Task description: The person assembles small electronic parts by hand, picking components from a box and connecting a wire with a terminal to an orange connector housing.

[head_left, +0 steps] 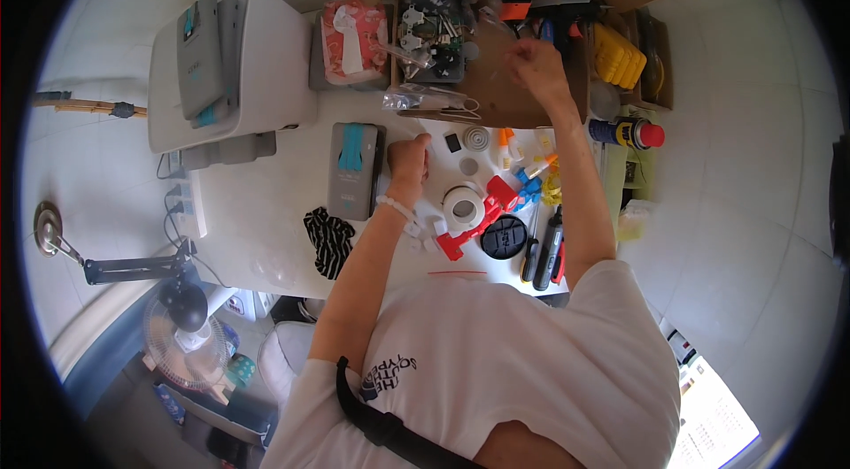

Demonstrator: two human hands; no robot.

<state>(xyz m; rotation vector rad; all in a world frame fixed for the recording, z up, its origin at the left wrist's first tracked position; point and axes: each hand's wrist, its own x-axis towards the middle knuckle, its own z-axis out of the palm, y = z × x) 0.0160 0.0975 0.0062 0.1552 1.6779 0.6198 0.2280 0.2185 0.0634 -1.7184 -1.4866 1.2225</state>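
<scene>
My left hand (409,159) is curled closed just above the white table, to the right of a grey box-shaped device (341,172) with a blue strap. Whatever its fingers hold, if anything, is hidden. Over the open cardboard box (496,102) at the back, my right hand (537,66) has its fingers drawn together. I cannot make out anything between them. Close to that hand are a black-and-orange holder of dark tools (517,0) and a blue-and-black tool (551,26). Small metal parts and circuit pieces (429,40) fill a dark tray at the box's left.
A white ring-shaped part (462,208), red plastic pieces (482,226), a black round cap (504,237) and a dark pen-shaped tool (549,248) lie nearest me. A spray can (627,133) stands at right. Striped black cloth (328,242) and a white bin (266,62) are left.
</scene>
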